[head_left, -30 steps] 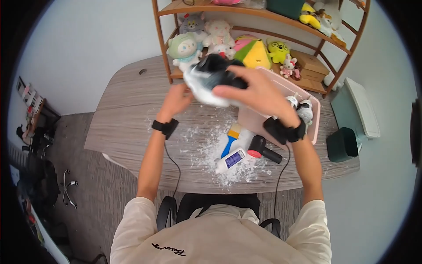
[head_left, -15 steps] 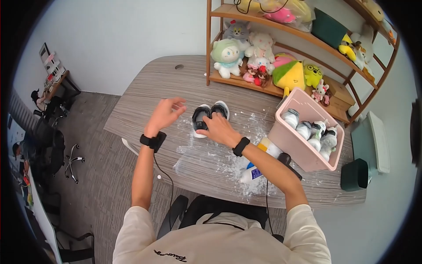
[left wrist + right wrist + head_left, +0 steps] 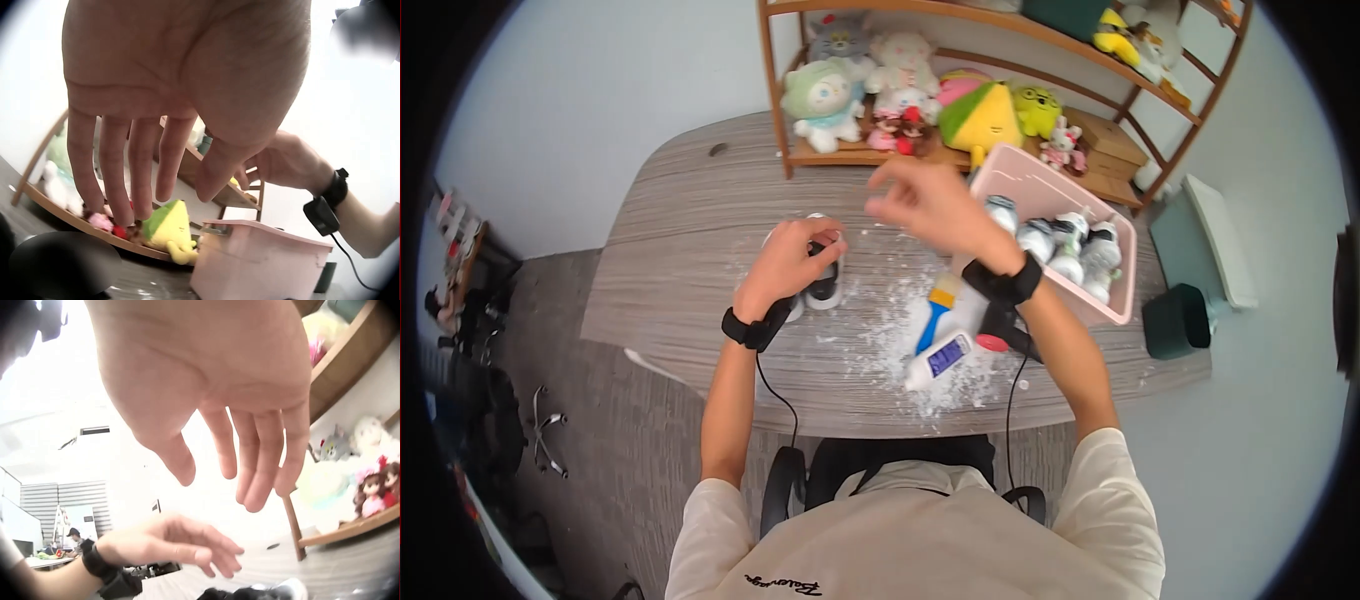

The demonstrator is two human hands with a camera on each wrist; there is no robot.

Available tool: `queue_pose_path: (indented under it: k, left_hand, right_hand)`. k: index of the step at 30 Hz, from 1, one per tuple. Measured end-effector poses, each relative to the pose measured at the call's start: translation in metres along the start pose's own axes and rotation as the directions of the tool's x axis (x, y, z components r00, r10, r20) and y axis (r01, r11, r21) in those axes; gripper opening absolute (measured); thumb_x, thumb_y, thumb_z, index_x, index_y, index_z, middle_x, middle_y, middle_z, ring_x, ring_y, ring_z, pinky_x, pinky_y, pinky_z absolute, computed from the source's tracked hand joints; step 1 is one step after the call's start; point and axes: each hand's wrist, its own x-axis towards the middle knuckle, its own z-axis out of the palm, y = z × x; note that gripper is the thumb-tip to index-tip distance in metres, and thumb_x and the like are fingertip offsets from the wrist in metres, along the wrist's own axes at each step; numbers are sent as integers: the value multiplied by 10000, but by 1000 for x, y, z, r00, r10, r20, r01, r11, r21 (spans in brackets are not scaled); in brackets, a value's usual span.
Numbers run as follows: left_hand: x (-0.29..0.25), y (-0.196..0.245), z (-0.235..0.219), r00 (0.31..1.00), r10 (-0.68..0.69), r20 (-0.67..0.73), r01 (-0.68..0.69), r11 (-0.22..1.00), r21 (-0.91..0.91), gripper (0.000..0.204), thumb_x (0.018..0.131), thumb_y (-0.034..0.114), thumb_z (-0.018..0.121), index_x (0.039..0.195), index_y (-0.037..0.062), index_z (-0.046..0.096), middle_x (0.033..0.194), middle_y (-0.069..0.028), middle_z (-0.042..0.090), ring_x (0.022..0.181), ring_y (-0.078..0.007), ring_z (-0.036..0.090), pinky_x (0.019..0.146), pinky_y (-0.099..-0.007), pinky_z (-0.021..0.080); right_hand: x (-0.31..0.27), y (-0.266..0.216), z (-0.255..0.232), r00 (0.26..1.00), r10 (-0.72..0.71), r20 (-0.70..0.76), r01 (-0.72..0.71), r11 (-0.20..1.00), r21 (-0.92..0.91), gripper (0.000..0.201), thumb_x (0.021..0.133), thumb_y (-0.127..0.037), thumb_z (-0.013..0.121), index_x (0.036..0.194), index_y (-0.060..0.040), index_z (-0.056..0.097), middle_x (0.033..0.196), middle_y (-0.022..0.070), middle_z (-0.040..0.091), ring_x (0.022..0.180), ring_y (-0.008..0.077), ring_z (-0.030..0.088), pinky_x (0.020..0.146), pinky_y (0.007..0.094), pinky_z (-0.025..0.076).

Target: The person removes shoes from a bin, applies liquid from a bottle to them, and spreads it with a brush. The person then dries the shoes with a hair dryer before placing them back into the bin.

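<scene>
Above a pair of dark shoes with white soles (image 3: 824, 290), my left hand (image 3: 788, 262) hovers and partly hides them; whether it touches them is unclear in the head view. The left wrist view shows that hand (image 3: 169, 100) with relaxed fingers and nothing in them. My right hand (image 3: 935, 205) is raised over the table left of the pink bin (image 3: 1050, 165), slightly blurred. Its fingers hang loose and empty in the right wrist view, where the hand (image 3: 212, 381) is seen from the palm side. The shoe tops (image 3: 250, 594) show at that view's bottom edge.
White-wrapped shoes (image 3: 1100, 262) fill part of the bin. A brush (image 3: 935, 320), a white bottle (image 3: 940, 360) and a black tool with a red end (image 3: 992, 342) lie amid white powder. Behind stands a shelf of plush toys (image 3: 825, 100); a dark green bin (image 3: 1177, 325) is at right.
The dark shoes were in the air under the right hand, then stood on the table. The right hand has let go and moved away toward the bin; the left hand is now over the shoes.
</scene>
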Motion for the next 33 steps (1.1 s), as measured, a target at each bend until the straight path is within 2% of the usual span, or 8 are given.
queue_pose_path:
  k: [5, 8, 10, 13, 14, 18, 24, 33]
  left_hand:
    - [43, 60, 60, 922, 377, -91, -377, 926, 26, 588, 879, 322, 745, 1346, 8, 573, 1344, -205, 604, 1236, -357, 579, 1037, -427, 459]
    - [71, 102, 90, 913, 401, -69, -405, 913, -46, 874, 808, 442, 791, 1477, 24, 415, 1479, -268, 443, 1365, -407, 441, 1122, -455, 372]
    - [90, 114, 114, 903, 425, -66, -415, 901, 125, 1125, 700, 582, 821, 1538, 32, 310, 1519, -332, 344, 1408, -457, 365, 1148, -474, 337]
    - [110, 115, 144, 914, 404, -35, -391, 902, 183, 1318, 597, 703, 821, 1577, 53, 224, 1544, -353, 284, 1438, -470, 318, 1152, -535, 304]
    - [112, 115, 152, 913, 407, -33, -395, 900, 184, 1318, 597, 703, 821, 1577, 53, 224, 1544, -353, 284, 1438, -470, 318, 1152, -535, 304]
    - [110, 124, 157, 949, 307, 76, -316, 910, 268, 1449, 522, 791, 802, 1601, 83, 144, 1568, -351, 246, 1470, -458, 275, 1141, -603, 263]
    - [109, 114, 163, 944, 328, 33, -328, 920, 215, 1502, 493, 828, 781, 1612, 98, 95, 1576, -368, 205, 1480, -478, 239, 1112, -645, 263]
    - [108, 117, 160, 947, 322, 1, -312, 916, 254, 1515, 501, 799, 804, 1613, 93, 55, 1621, -330, 90, 1483, -482, 227, 1120, -633, 285]
  right_hand:
    - [-21, 33, -110, 971, 162, -175, -191, 969, -160, 460, 883, -437, 703, 1060, -12, 698, 767, 128, 711, 661, 242, 680, 635, 366, 527]
    - [-39, 68, -134, 973, 206, -102, -230, 899, -372, 551, 909, -507, 655, 1100, 9, 696, 844, 149, 717, 728, 251, 682, 634, 351, 523]
    - [-49, 53, -141, 671, 735, 95, -658, 650, -381, 623, 968, -538, 552, 1254, 9, 644, 1076, 156, 712, 977, 228, 669, 845, 339, 518]
    - [-65, 87, -134, 726, 641, 247, -534, 753, -384, 701, 983, -573, 482, 1339, 21, 593, 1245, 186, 668, 1099, 263, 638, 912, 350, 501]
    - [-65, 83, -135, 590, 730, 344, -668, 681, -299, 707, 998, -543, 460, 1413, 25, 525, 1371, 203, 595, 1232, 287, 577, 1015, 354, 450]
    - [-66, 109, -126, 679, 602, 421, -539, 797, -271, 640, 995, -504, 454, 1439, -48, 521, 1489, 177, 502, 1342, 280, 490, 1073, 382, 412]
    - [-68, 96, -120, 552, 731, 401, -767, 634, -101, 625, 992, -510, 490, 1444, -79, 529, 1453, 128, 537, 1280, 237, 518, 1043, 376, 426]
    - [-68, 102, -132, 641, 617, 457, -689, 724, -10, 675, 1004, -490, 539, 1464, 0, 481, 1511, 157, 469, 1363, 219, 441, 1106, 297, 358]
